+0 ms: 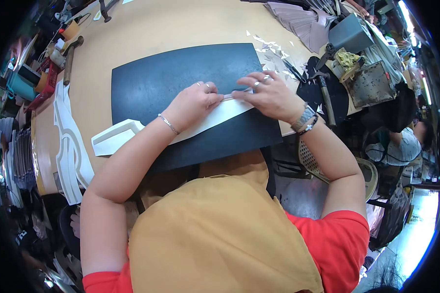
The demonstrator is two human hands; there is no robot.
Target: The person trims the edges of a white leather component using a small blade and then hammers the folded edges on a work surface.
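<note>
A long white flat piece [208, 126], perhaps leather or stiff sheet, lies across the black mat [181, 68], its cut-out left end showing past my left forearm. My left hand [193, 105] is closed, thumb and fingers pinching the far edge of the piece. Just to its right, my right hand [274, 95] grips the same edge between thumb and forefinger, the other fingers raised and curled. A narrow strip of that edge looks turned up between the two hands. The fingertips partly hide it.
Curved white pieces [68, 141] lie stacked at the table's left. One hammer [72, 58] is at far left, another hammer [325, 95] on a dark pad at right. White scraps [274, 51] and a dark pen-like tool [294, 71] lie beyond my right hand. Grey fanned pieces [303, 24] are at the far right.
</note>
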